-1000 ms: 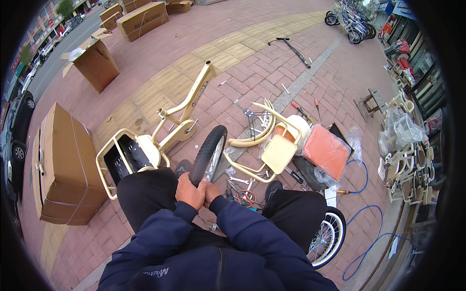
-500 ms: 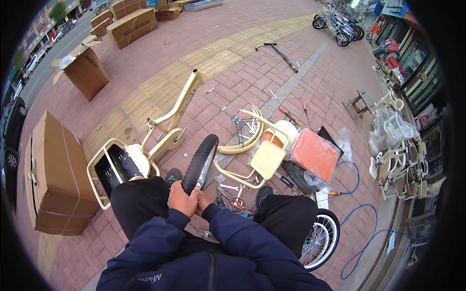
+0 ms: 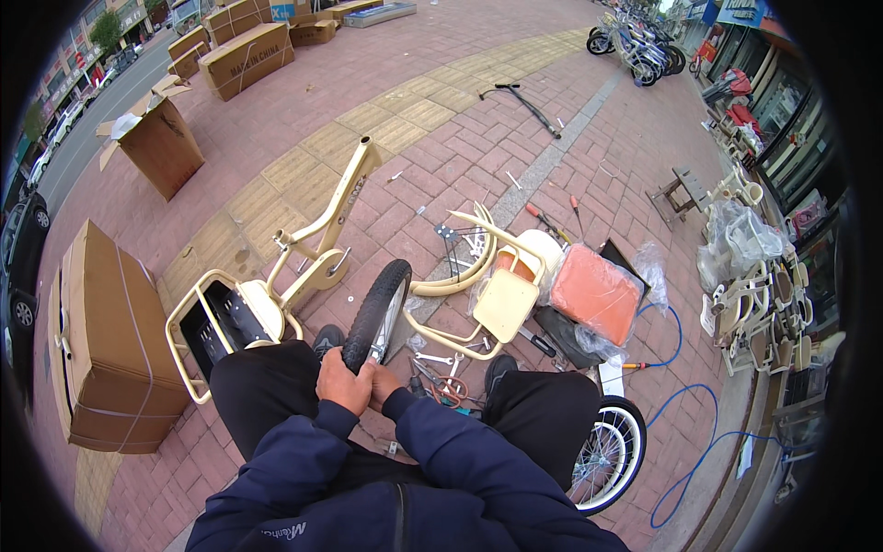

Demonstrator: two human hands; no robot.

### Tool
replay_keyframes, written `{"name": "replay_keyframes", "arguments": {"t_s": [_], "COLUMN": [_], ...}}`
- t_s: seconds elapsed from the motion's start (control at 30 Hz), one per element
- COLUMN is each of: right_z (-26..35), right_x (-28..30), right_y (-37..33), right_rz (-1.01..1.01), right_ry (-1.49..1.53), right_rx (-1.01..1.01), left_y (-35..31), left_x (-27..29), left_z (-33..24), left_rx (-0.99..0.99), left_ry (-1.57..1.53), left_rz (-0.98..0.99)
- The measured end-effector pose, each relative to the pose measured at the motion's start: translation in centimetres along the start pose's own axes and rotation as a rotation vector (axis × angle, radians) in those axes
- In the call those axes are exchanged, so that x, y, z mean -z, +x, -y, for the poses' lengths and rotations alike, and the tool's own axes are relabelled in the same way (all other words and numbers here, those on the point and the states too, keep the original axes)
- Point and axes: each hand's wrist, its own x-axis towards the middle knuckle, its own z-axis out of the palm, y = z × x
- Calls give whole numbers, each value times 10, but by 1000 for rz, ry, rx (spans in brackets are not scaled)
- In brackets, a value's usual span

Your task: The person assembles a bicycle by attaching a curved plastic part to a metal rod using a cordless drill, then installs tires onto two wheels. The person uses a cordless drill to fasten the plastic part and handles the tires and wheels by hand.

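Note:
A small wheel with a black knobbed tyre point(image 3: 375, 308) stands upright between my knees, its near edge at my hands. My left hand point(image 3: 344, 383) is closed round the tyre's near left side. Close against it, my right hand point(image 3: 384, 381) is closed at the wheel's near right side, its fingers partly hidden. Beyond the wheel to the left lies a cream bike frame point(image 3: 322, 225) with a rear rack basket point(image 3: 189, 331). On the paving to the right are a cream seat frame point(image 3: 508, 304) and curved mudguards point(image 3: 451, 286). Spanners point(image 3: 435, 357) lie near my right foot.
A second wheel point(image 3: 612, 455) lies by my right knee, near a blue air hose point(image 3: 685, 396). An orange cushion point(image 3: 596, 293), screwdrivers point(image 3: 549, 221) and a floor pump point(image 3: 526, 109) lie farther off. A large cardboard box point(image 3: 120, 350) stands at left; cream parts point(image 3: 759, 313) are heaped at right.
Very little differs. The view has shifted slightly, and both hands keep the same grip on the wheel.

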Motion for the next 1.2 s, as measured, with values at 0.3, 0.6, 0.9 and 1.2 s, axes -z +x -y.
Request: {"name": "replay_keyframes", "arguments": {"t_s": [0.3, 0.6, 0.9, 1.2], "right_z": [3, 5, 6, 18], "right_x": [-1, -4, -4, 9], "right_y": [-6, -7, 1, -3], "right_rz": [3, 56, -63, -57], "right_ry": [70, -7, -93, -455], "right_rx": [-59, -26, -32, 14], "left_y": [2, 2, 2, 3], "left_x": [-2, -2, -2, -1], "left_z": [3, 3, 3, 1], "left_rx": [22, 12, 20, 9], "left_ry": [-26, -18, -8, -8], "left_rz": [-7, -7, -6, -22]}}
